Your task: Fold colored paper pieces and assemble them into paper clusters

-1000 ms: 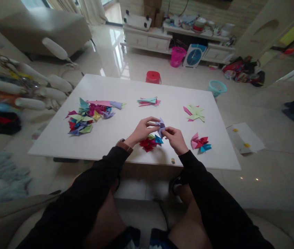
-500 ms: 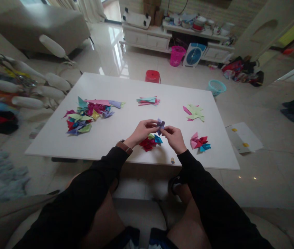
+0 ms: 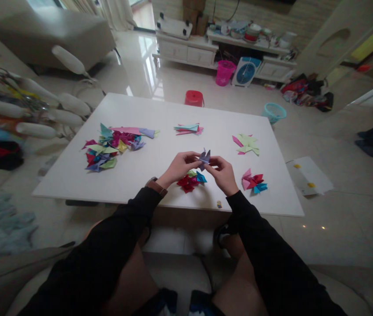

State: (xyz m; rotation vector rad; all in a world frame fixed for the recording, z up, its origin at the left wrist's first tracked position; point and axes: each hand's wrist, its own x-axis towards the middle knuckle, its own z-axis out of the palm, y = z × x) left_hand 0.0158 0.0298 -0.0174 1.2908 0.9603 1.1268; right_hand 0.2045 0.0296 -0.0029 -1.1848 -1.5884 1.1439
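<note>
Both hands meet over the near middle of a white table (image 3: 147, 175). My left hand (image 3: 180, 166) and my right hand (image 3: 223, 173) pinch a small folded purple paper piece (image 3: 204, 157) between their fingertips, held just above the tabletop. Right under the hands lies a small cluster of folded red, green and blue paper pieces (image 3: 191, 181). Black sleeves cover both arms, and a brown watch strap sits on the left wrist.
A big heap of coloured folded papers (image 3: 112, 147) lies at the table's left. Smaller groups lie at the back middle (image 3: 188, 128), right back (image 3: 247, 143) and right front (image 3: 254, 182). A red stool (image 3: 194, 98), a teal basket (image 3: 274, 111) and a drying rack (image 3: 28, 109) stand around.
The purple piece has been turned and worked between my fingertips; its points now stick upward. Both hands stayed in nearly the same place.
</note>
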